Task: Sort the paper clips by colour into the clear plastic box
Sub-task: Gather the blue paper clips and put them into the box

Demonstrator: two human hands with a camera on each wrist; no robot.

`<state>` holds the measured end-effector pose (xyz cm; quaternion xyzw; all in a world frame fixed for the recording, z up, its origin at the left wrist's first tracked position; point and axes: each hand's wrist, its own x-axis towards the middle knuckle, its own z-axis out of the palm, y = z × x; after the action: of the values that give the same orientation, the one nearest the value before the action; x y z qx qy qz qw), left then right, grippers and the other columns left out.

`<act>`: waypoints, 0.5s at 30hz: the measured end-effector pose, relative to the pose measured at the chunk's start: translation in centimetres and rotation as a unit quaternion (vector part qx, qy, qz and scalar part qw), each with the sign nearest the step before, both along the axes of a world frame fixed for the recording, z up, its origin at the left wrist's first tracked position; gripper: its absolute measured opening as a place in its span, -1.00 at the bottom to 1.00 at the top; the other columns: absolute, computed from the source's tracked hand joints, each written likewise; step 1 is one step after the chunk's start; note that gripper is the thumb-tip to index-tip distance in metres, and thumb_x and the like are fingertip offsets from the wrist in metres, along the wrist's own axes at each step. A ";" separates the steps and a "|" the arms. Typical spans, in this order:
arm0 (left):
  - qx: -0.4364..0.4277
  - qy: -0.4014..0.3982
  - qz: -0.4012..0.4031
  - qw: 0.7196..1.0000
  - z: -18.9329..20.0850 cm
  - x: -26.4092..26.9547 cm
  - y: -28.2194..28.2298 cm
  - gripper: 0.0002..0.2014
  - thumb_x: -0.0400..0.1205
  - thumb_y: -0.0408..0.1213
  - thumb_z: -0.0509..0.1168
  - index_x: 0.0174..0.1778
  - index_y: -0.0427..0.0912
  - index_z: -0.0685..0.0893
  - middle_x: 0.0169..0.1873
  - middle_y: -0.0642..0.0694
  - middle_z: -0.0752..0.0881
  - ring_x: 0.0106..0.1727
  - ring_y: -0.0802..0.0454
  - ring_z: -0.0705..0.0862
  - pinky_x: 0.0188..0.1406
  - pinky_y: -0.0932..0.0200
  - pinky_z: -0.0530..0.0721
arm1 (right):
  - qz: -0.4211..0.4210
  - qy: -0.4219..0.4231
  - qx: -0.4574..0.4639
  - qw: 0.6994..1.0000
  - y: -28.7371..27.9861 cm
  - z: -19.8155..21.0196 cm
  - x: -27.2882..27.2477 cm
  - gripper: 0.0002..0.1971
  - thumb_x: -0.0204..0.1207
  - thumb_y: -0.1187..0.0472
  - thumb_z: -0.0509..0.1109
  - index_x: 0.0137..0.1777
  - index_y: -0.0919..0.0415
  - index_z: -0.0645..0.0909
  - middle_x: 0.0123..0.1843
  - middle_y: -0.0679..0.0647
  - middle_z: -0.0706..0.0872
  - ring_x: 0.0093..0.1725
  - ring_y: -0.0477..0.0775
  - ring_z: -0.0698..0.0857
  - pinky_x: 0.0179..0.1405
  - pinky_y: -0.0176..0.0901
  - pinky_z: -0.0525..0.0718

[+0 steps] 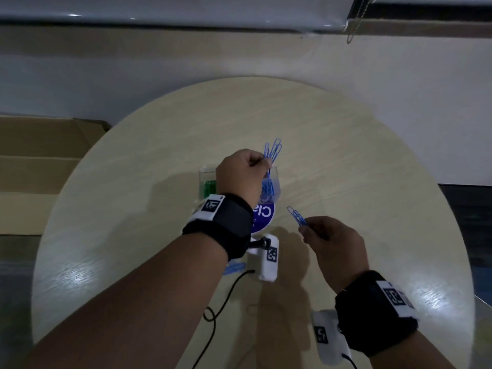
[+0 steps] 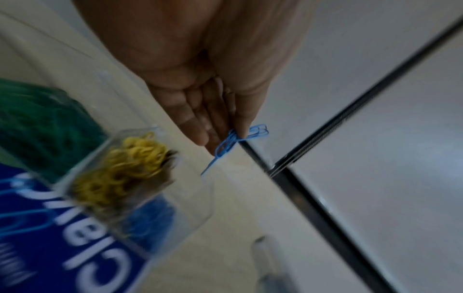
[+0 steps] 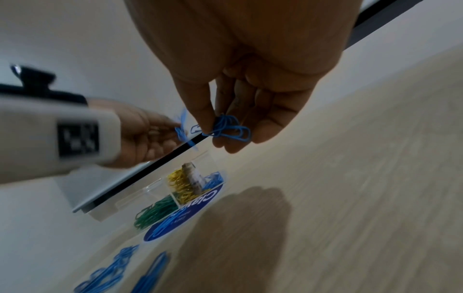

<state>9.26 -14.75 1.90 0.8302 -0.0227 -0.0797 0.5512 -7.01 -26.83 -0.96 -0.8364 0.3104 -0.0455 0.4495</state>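
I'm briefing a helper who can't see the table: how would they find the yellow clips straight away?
On the round pale wooden table stands a clear plastic box with a blue label, below the left hand. The yellow clips fill its middle compartment, between the green clips and the blue clips; nothing else there is yellow.

our round pale wood table [image 1: 346, 161], the clear plastic box [image 1: 275, 182] sitting mid-table with green, yellow and blue clips in separate compartments, its blue-labelled lid [image 1: 263, 215] flat just beside it, our loose blue paper clips [image 3: 110, 271] on the tabletop nearby
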 end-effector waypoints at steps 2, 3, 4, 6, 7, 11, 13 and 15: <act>0.107 -0.026 -0.028 0.993 -1.3 -0.2 0.0 -0.84 0.55 -0.11 0.40 -0.25 -0.08 0.81 -0.32 0.02 0.80 -0.25 -0.01 0.75 -0.08 0.05 0.73 | -0.017 -0.006 0.005 1.000 -0.4 -0.1 -0.1 -0.93 0.46 0.12 0.51 -0.10 -0.07 0.77 -0.31 -0.17 0.79 -0.29 -0.35 0.70 -0.31 -0.63 0.52; 0.181 -0.054 -0.044 0.981 -1.9 -0.3 0.1 -0.81 0.55 -0.08 0.38 -0.26 -0.07 0.82 -0.27 0.00 0.78 -0.18 -0.07 0.71 -0.02 0.02 0.69 | -0.024 -0.009 0.007 1.000 -0.6 -0.1 -0.1 -0.93 0.45 0.12 0.51 -0.10 -0.06 0.77 -0.31 -0.16 0.79 -0.29 -0.34 0.70 -0.31 -0.62 0.53; 0.254 -0.089 -0.054 0.962 -2.2 -0.4 0.3 -0.79 0.54 -0.05 0.36 -0.26 -0.05 0.82 -0.19 0.00 0.74 -0.08 -0.13 0.65 0.05 -0.02 0.64 | -0.030 -0.011 0.009 0.999 -0.7 0.0 0.0 -0.94 0.44 0.12 0.52 -0.11 -0.06 0.77 -0.32 -0.17 0.79 -0.30 -0.34 0.70 -0.31 -0.62 0.54; 0.343 -0.143 -0.063 0.926 -2.0 -0.8 0.6 -0.76 0.55 0.03 0.36 -0.23 -0.02 0.83 -0.07 -0.01 0.60 0.07 -0.16 0.47 0.10 -0.02 0.52 | -0.033 -0.016 0.007 0.999 -0.9 0.3 0.3 -0.94 0.44 0.11 0.52 -0.12 -0.06 0.77 -0.32 -0.18 0.79 -0.29 -0.35 0.71 -0.32 -0.63 0.53; 0.355 -0.164 -0.066 0.918 -1.7 -0.9 0.8 -0.73 0.56 0.07 0.35 -0.21 -0.02 0.83 -0.04 0.00 0.57 0.09 -0.15 0.42 0.08 0.03 0.47 | -0.033 -0.021 0.001 0.999 -1.0 0.6 0.7 -0.95 0.44 0.11 0.52 -0.12 -0.07 0.76 -0.32 -0.18 0.79 -0.30 -0.35 0.70 -0.33 -0.63 0.53; 0.297 -0.204 -0.031 0.932 0.2 -1.5 2.0 -0.76 0.62 -0.01 0.29 -0.10 -0.01 0.83 -0.03 -0.01 0.58 0.08 -0.11 0.41 0.00 0.09 0.40 | -0.032 -0.036 -0.016 0.999 -1.3 1.6 3.2 -0.92 0.41 0.08 0.52 -0.12 0.00 0.78 -0.34 -0.12 0.79 -0.38 -0.26 0.68 -0.30 -0.47 0.57; 0.240 -0.196 -0.002 0.951 0.8 -2.0 3.7 -0.79 0.63 -0.01 0.28 -0.09 0.02 0.79 -0.07 0.01 0.55 0.06 -0.06 0.40 0.05 0.07 0.44 | -0.015 -0.027 -0.031 0.999 -1.3 2.2 5.1 -0.88 0.40 0.06 0.50 -0.10 0.03 0.78 -0.32 -0.07 0.80 -0.32 -0.17 0.71 -0.20 -0.25 0.64; 0.212 -0.182 0.008 0.960 0.9 -2.9 6.0 -0.81 0.64 -0.01 0.27 -0.07 0.05 0.76 -0.10 0.06 0.51 0.05 -0.01 0.38 0.07 0.10 0.40 | 0.012 -0.002 -0.061 0.998 -1.0 3.1 7.1 -0.86 0.41 0.05 0.48 -0.11 0.05 0.78 -0.30 -0.03 0.81 -0.23 -0.06 0.74 -0.17 -0.23 0.60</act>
<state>6.35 -8.74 2.83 0.9288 -0.0987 0.0740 0.3494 0.08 -27.86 2.11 -0.8659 0.2959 -0.0612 0.3986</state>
